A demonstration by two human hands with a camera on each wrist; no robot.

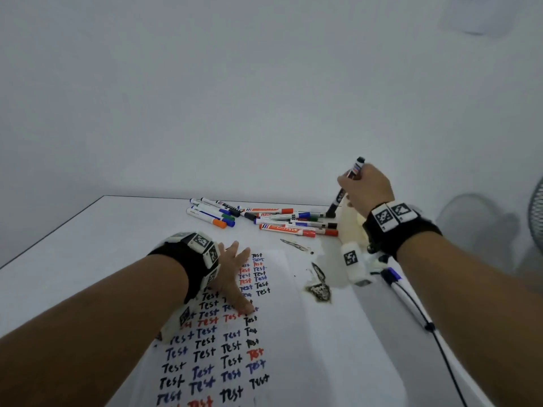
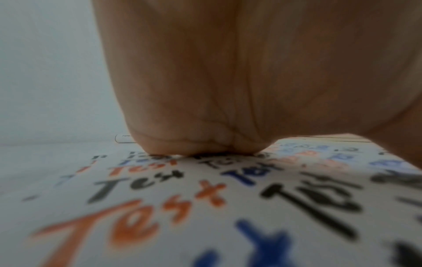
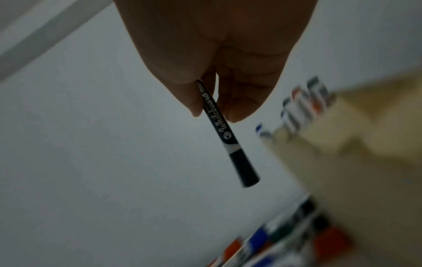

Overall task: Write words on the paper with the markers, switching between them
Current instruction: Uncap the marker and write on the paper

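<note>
A white paper [image 1: 282,342] lies on the table, covered with "Test" written in black, blue and red. My left hand [image 1: 232,274] rests flat on its upper part with fingers spread; in the left wrist view the palm [image 2: 205,90] presses the paper [image 2: 160,198]. My right hand [image 1: 364,186] is raised at the table's far right and grips a black marker [image 1: 342,195], cap end pointing down over the pile of markers [image 1: 264,220]. The right wrist view shows the fingers pinching the black marker [image 3: 228,137], capped, above blurred markers [image 3: 285,240].
A cream-coloured object [image 1: 349,227] sits just right of the marker pile. Dark ink stains [image 1: 318,289] mark the table beside the paper. A blue-capped marker [image 1: 395,282] and a black cable [image 1: 440,348] lie at the right edge. A fan [image 1: 536,212] stands off-table right.
</note>
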